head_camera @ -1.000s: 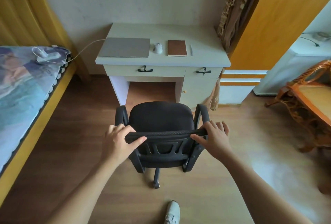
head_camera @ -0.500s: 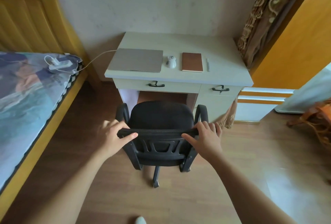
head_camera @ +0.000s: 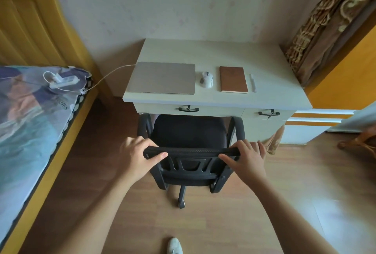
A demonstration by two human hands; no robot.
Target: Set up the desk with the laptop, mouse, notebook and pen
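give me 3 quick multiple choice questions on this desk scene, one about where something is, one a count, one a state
1. Where is the mouse?
A. between the laptop and the notebook
B. on the bed
C. on the chair seat

2. How many drawer handles show on the front of the desk?
A. one
B. two
C. four

3. What state is the laptop in?
A. open, screen lit
B. closed, lid flat
C. standing on its edge

Answers:
1. A, the mouse lies on the desk with the laptop on its left and the notebook on its right.
2. B, one black handle sits over the chair and another further right.
3. B, only the flat grey lid shows, with a white cable running from its left edge toward the bed.
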